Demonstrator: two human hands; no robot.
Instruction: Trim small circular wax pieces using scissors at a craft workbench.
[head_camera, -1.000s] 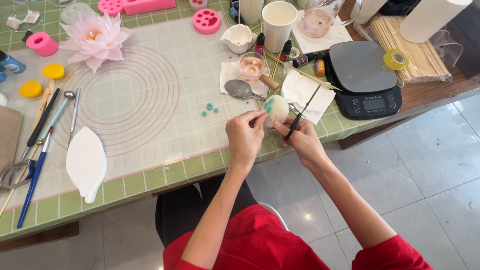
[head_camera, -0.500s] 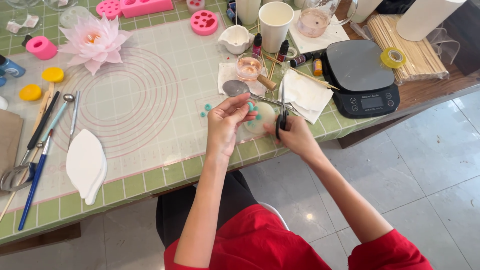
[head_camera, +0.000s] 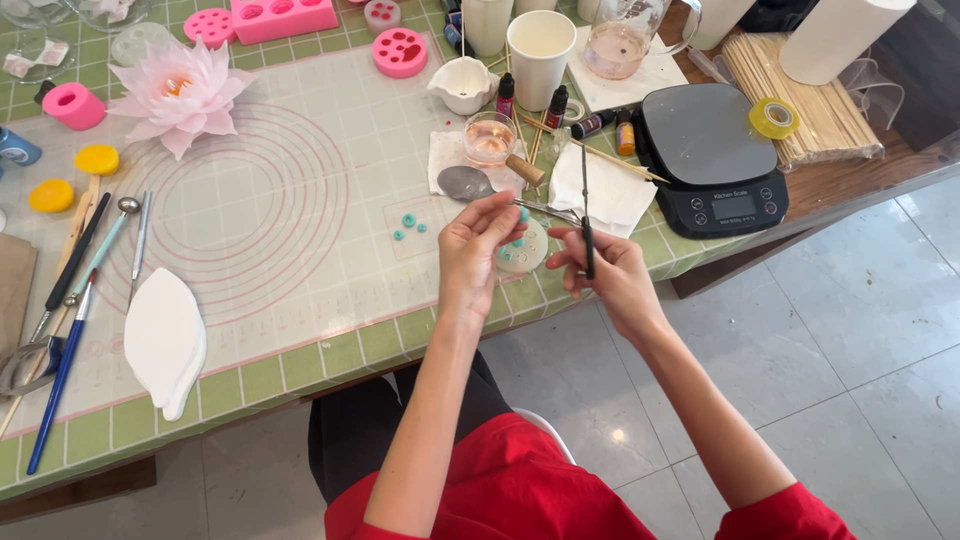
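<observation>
Near the table's (head_camera: 300, 370) front edge, your left hand (head_camera: 478, 250) pinched the tip of metal tweezers (head_camera: 548, 210), while your right hand (head_camera: 600, 268) gripped a slim black tool (head_camera: 587, 235) upright. Below them lay a pale round disc (head_camera: 528, 250) carrying a few teal dots; three more teal dots (head_camera: 408, 226) sat loose on the mat (head_camera: 250, 200) to the left. I'd judge the dotting only partly done. Far left, the pink sugar flower (head_camera: 180, 95) looked finished.

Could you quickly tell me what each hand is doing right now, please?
Left hand: pinched shut on the metal tweezers.
Right hand: closed on a thin black tool.
</observation>
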